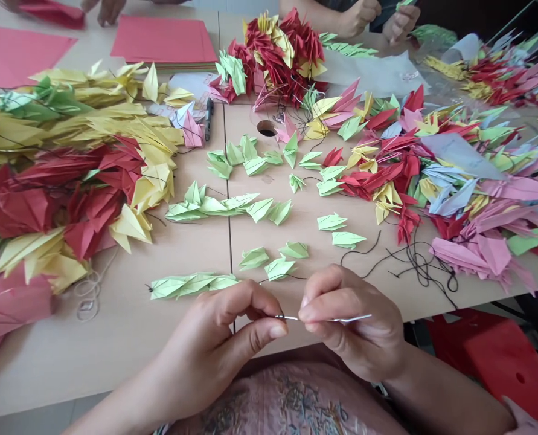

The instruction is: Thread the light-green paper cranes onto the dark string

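Now: right hand [354, 326] pinching needle [336, 318] at near edge of surface [128, 326]; left hand [223, 344] pinched on thread [269, 279] at needle's left end. Green cranes [191, 284] strung just beyond.

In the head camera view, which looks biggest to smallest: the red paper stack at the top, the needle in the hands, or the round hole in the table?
1. Red paper stack, though it lies farthest away.
2. Needle, thin, held by the right hand and left hand, nearest the camera.
3. Round hole.
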`<action>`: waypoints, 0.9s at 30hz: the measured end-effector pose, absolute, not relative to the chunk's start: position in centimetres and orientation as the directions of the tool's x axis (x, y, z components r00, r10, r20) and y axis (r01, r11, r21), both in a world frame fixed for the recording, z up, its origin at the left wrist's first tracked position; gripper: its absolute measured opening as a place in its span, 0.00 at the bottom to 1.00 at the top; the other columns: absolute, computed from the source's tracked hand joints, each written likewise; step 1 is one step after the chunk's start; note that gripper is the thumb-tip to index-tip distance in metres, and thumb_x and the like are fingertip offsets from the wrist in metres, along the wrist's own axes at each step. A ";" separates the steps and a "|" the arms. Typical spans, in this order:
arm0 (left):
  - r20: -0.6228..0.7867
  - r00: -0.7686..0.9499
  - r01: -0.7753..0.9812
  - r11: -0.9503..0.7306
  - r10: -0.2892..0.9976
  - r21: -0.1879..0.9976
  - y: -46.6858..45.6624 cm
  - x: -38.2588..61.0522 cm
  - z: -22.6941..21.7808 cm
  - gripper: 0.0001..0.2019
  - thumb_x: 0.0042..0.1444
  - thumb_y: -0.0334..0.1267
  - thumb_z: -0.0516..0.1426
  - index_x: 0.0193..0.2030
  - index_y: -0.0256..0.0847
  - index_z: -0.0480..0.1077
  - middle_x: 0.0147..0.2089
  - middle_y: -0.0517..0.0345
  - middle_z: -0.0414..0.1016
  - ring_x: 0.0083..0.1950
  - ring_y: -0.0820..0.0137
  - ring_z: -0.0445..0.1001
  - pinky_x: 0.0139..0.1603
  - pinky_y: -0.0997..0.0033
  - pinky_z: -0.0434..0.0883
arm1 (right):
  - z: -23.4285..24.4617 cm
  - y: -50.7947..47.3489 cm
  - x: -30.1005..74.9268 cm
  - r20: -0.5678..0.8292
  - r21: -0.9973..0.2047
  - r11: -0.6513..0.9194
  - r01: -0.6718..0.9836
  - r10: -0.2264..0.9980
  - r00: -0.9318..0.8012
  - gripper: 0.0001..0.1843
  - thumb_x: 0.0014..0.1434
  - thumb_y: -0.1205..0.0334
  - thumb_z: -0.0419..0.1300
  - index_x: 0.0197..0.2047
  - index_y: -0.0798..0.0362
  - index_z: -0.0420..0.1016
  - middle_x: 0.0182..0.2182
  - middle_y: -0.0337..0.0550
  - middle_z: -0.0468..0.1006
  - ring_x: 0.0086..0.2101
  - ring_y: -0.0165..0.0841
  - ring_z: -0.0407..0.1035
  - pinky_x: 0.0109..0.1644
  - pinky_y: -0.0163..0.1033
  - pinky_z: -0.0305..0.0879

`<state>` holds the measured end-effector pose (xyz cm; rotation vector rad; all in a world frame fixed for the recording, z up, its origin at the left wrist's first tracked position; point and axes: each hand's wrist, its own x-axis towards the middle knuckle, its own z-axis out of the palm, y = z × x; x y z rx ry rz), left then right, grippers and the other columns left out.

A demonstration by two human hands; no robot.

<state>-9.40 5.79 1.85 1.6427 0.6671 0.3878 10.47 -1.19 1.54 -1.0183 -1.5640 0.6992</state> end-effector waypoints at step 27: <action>0.108 0.772 0.330 -0.540 0.626 0.774 6.2 -11.0 0.7 0.05 0.64 0.38 0.56 0.36 0.48 0.71 0.48 0.62 0.76 0.34 0.76 0.76 0.36 0.82 0.72 | 2.2 -2.5 12.3 0.038 -0.956 0.118 -0.268 0.958 0.285 0.05 0.71 0.60 0.55 0.40 0.48 0.64 0.38 0.37 0.85 0.25 0.27 0.79 0.24 0.29 0.76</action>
